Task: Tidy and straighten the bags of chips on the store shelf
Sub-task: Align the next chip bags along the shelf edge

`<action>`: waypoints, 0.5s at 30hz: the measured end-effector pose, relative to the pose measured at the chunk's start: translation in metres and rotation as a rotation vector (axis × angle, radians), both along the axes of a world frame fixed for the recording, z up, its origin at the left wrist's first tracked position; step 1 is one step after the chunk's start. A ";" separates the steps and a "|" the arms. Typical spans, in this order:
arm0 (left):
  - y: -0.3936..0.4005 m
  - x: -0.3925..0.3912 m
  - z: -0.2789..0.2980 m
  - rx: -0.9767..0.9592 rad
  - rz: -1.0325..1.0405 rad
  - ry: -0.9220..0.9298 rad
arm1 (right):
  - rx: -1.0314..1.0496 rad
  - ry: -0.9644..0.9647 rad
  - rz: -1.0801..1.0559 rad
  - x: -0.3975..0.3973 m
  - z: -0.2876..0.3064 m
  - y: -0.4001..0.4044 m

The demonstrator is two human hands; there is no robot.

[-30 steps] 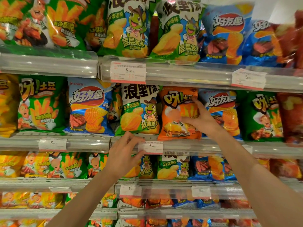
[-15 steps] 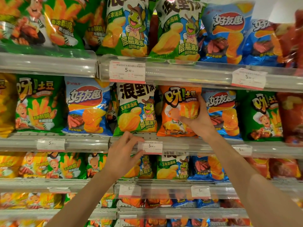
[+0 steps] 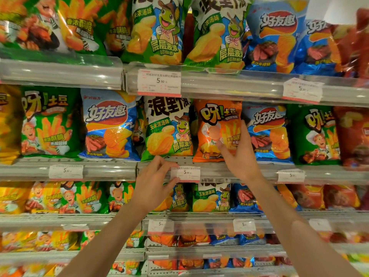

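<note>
1. I'm seeing both bare forearms reaching up and forward.
2. The left hand is sitting lower, fingers loosely curled, thumb pointing right.
3. The right hand is reaching higher, fingers spreading straight, palm facing away.
</note>
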State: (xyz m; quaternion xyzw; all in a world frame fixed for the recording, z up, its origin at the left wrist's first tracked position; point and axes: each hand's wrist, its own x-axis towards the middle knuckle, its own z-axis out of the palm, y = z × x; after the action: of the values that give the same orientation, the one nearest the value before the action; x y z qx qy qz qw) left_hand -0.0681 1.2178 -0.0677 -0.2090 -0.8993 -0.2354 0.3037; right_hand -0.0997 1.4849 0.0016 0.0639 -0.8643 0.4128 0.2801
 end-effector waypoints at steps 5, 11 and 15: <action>0.000 0.003 -0.010 -0.020 -0.011 0.066 | 0.230 -0.028 -0.097 0.047 -0.039 -0.011; 0.001 0.032 -0.029 0.042 -0.052 0.004 | 0.329 -0.100 -0.134 0.094 -0.095 -0.019; -0.001 0.050 -0.049 0.090 -0.109 -0.049 | 0.285 -0.278 -0.110 0.123 -0.124 -0.020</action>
State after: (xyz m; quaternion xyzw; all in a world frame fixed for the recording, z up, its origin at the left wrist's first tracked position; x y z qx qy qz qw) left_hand -0.0180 1.2163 -0.1164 -0.2381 -0.8821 -0.2969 0.2777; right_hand 0.0232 1.4652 -0.1226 -0.0019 -0.9465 0.2755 0.1681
